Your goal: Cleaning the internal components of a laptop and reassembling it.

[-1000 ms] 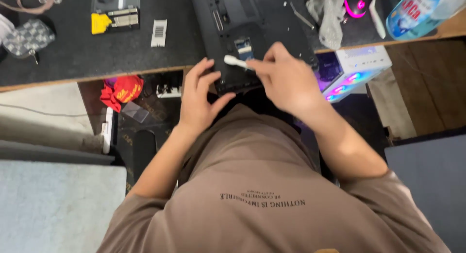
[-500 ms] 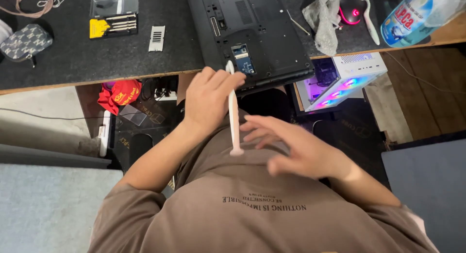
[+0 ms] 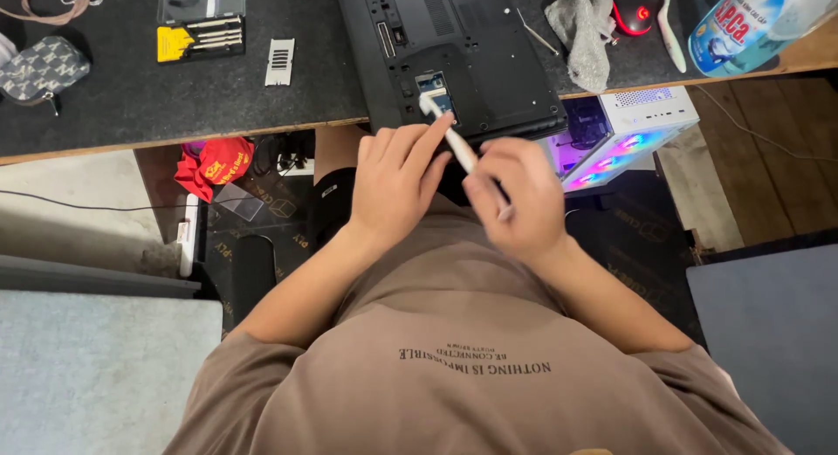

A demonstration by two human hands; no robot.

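Plainly, the white brush (image 3: 461,148) lay with its head in the open bay of the upturned laptop (image 3: 454,53), at the desk (image 3: 131,97) edge. The right hand (image 3: 515,197) pinched its handle; the left hand (image 3: 393,184) rested spread beside it, one finger along the shaft. Hard scrubbing risked dislodging the exposed module; the laptop overhung the edge.

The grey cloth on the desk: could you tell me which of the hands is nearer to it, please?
Right. The right hand is below the cloth, slightly left of it, holding a white brush; the left hand is farther left.
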